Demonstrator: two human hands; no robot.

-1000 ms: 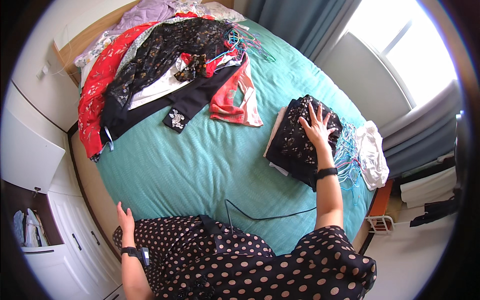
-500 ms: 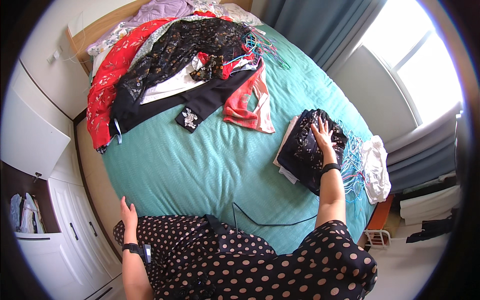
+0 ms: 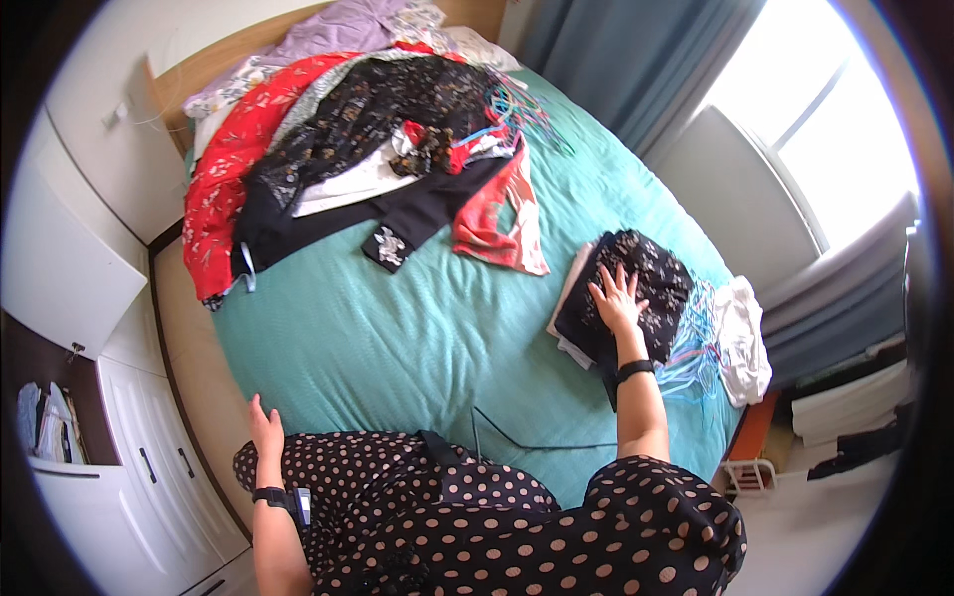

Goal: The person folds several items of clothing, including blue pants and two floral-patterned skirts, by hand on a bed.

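My right hand lies with fingers spread on a folded black garment with a pale floral print. That garment tops a stack of folded clothes, where a light-coloured edge shows on the left side. Just right of the stack, several thin blue and pink hangers lie in a tangle. My left hand hovers at the near left, by the bed's edge and my dotted dress, fingers stretched and holding nothing.
Across the far bed spreads a heap of clothes: a red floral garment, a black floral one and coral trousers. More hangers lie beside it. A white cloth sits at the right edge. A cabinet stands open at left.
My right hand has slid left and nearer across the top of the folded black garment. My left hand remains beside the dress. The whole view has shifted slightly.
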